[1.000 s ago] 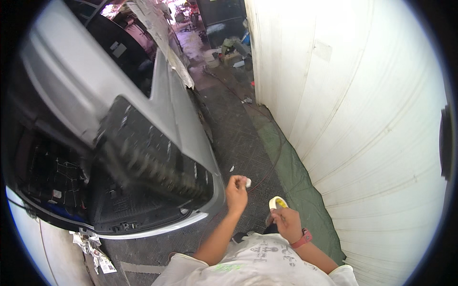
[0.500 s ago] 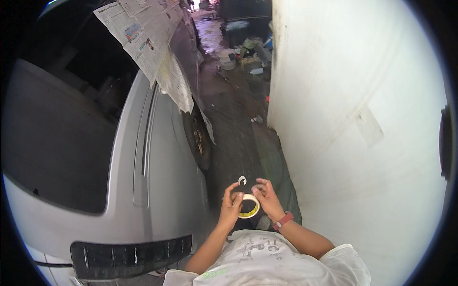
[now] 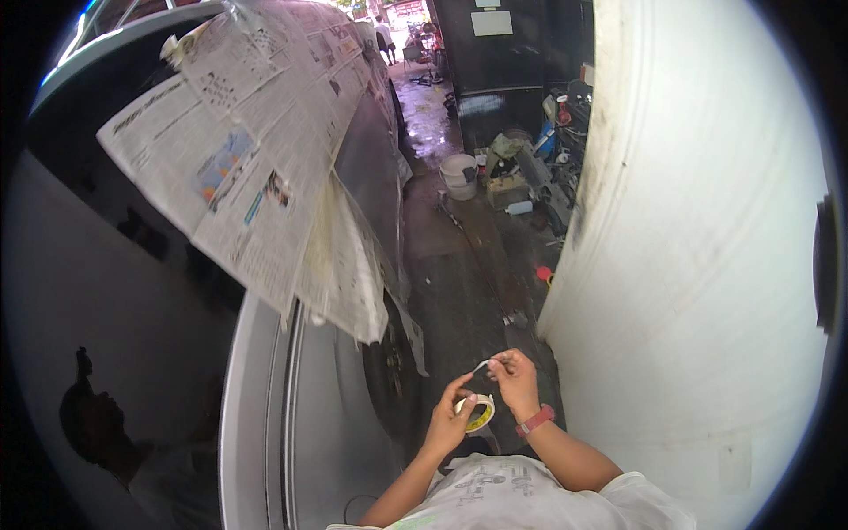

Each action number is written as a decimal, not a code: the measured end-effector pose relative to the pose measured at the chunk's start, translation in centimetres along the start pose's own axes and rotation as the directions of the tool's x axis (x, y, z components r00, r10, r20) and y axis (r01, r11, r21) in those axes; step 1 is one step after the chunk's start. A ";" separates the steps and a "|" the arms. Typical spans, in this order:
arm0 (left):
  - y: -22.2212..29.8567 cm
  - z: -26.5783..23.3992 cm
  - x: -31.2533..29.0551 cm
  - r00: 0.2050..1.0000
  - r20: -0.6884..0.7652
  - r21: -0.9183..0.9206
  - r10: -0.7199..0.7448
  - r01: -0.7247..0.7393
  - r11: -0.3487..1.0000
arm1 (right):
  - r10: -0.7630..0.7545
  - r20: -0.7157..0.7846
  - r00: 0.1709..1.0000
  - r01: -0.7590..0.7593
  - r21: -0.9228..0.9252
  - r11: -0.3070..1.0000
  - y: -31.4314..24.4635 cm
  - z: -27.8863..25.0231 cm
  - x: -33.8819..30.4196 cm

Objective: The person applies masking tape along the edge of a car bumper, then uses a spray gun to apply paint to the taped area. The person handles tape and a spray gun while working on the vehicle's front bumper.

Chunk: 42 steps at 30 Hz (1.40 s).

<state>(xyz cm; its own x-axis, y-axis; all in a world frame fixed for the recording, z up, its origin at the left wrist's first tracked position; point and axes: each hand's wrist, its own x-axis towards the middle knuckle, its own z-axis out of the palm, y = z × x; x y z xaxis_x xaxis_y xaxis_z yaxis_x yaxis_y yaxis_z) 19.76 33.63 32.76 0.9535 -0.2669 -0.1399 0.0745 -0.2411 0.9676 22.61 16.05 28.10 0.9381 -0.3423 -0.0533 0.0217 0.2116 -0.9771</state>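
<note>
My left hand [image 3: 448, 424] is closed round a roll of cream masking tape [image 3: 487, 418] with a yellow inner core. A short pale strip of tape [image 3: 480, 365] spans the gap between my two hands. Fingers of my right hand [image 3: 517, 384] pinch one end of it, and its other end lies at my left fingertip. Whether the strip is still joined to the roll is too small to make out. On the left stands a silver vehicle [image 3: 327, 415], and newspaper sheets [image 3: 238, 168] cover part of its side and hang loose at their lower edge.
A white panel [image 3: 689, 265] rises close on my right. The dark floor [image 3: 459, 291] runs ahead between it and the vehicle's wheel [image 3: 389, 367]. Farther off are a white bucket [image 3: 459, 175], a pale bottle [image 3: 519, 208] and piled parts. A person [image 3: 383, 37] stands in the far distance.
The view has shifted forward and up, bringing the newspaper closer. My right hand has come over to the strip, which earlier curled from my left fingertips; the roll stays in my left hand.
</note>
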 end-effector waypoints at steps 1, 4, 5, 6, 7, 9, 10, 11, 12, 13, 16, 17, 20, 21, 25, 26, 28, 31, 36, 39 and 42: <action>0.4 -0.5 2.2 1.000 0.005 0.031 0.020 -0.020 0.999 | -0.051 -0.060 0.997 0.050 -0.027 0.998 -0.2 0.3 2.4; 1.0 -1.4 8.9 0.988 -0.122 0.078 0.091 -0.082 0.994 | -0.136 -0.194 0.971 0.120 -0.092 0.988 -1.2 0.9 9.2; 1.0 -1.8 11.2 0.975 -0.189 0.091 0.118 -0.103 0.991 | -0.114 -0.211 0.971 0.096 -0.092 0.991 -1.4 1.0 11.1; 0.8 -2.8 13.9 0.983 -0.163 0.027 0.080 -0.077 0.997 | -0.091 -0.225 0.970 0.072 -0.091 0.993 -1.7 1.4 13.0; 0.3 -3.7 16.6 0.991 -0.131 -0.049 0.039 -0.045 0.998 | -0.054 -0.116 0.992 0.053 -0.010 0.999 -2.2 1.7 14.8; 1.5 -4.6 20.5 0.971 0.033 -0.345 -0.238 0.235 0.909 | -0.055 0.091 0.994 0.053 0.024 0.998 -2.9 2.2 18.9; 1.4 -4.9 23.0 0.971 0.059 -0.326 -0.233 0.239 0.915 | -0.034 0.200 0.979 0.029 0.029 0.999 -2.6 2.3 20.6; 1.0 -4.9 25.2 0.972 0.064 -0.342 -0.225 0.233 0.910 | 0.004 0.256 0.967 -0.009 0.019 1.000 -2.3 2.7 22.4; 0.4 -4.8 27.6 0.978 0.060 -0.365 -0.200 0.208 0.907 | 0.026 0.320 0.947 -0.029 0.006 1.000 -1.8 3.2 24.8; -0.1 -4.8 29.9 0.982 0.036 -0.404 -0.187 0.185 0.896 | 0.052 0.382 0.923 -0.060 0.008 0.998 -1.4 3.9 27.2; -0.1 -4.4 36.5 0.986 -0.021 -0.524 -0.165 0.129 0.842 | 0.097 0.492 0.865 -0.019 -0.161 0.987 -0.7 5.4 34.6; 0.2 -4.6 38.3 0.983 -0.027 -0.573 -0.183 0.135 0.808 | 0.091 0.483 0.871 -0.008 -0.170 0.985 -1.1 6.3 36.8; 1.3 -4.9 43.6 0.970 -0.124 -0.618 -0.207 0.088 0.781 | 0.101 0.540 0.836 0.057 -0.269 0.962 -3.2 7.8 43.1; 1.4 -5.1 45.6 0.966 -0.166 -0.606 -0.197 0.058 0.794 | 0.067 0.554 0.830 0.094 -0.257 0.962 -4.0 8.4 45.3; 2.9 -4.8 52.6 0.939 -0.270 -0.636 -0.212 -0.008 0.772 | 0.055 0.580 0.813 0.132 -0.276 0.952 -5.4 10.0 53.3; 2.9 -4.9 54.2 0.927 -0.304 -0.646 -0.221 -0.030 0.763 | 0.064 0.582 0.811 0.131 -0.286 0.949 -5.5 10.6 54.9; 3.2 -4.7 57.4 0.897 -0.372 -0.644 -0.240 -0.063 0.762 | 0.078 0.588 0.805 0.134 -0.308 0.942 -5.4 11.4 58.2; 3.2 -5.2 62.5 0.880 -0.406 -0.638 -0.245 -0.081 0.766 | 0.075 0.569 0.819 0.083 -0.248 0.965 -3.2 12.5 63.1; 1.5 -6.6 72.5 0.900 -0.371 -0.606 -0.227 -0.049 0.794 | 0.177 0.496 0.850 -0.092 -0.191 0.977 -0.2 13.3 71.4; 2.1 -7.0 79.8 0.925 -0.305 -0.600 -0.227 -0.002 0.800 | 0.239 0.507 0.828 -0.190 -0.148 0.971 1.6 13.4 78.2; 2.9 -7.2 87.1 0.928 -0.273 -0.590 -0.254 0.047 0.806 | 0.295 0.485 0.823 -0.265 -0.132 0.955 2.4 13.9 84.8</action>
<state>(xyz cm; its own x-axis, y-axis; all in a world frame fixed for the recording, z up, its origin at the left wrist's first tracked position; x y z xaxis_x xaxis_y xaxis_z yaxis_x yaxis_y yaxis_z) 105.14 16.45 24.89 0.9456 0.0685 -0.3180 0.2769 0.3432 0.8975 106.96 0.24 24.10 0.9463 0.2244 -0.2325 -0.2734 0.1724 -0.9463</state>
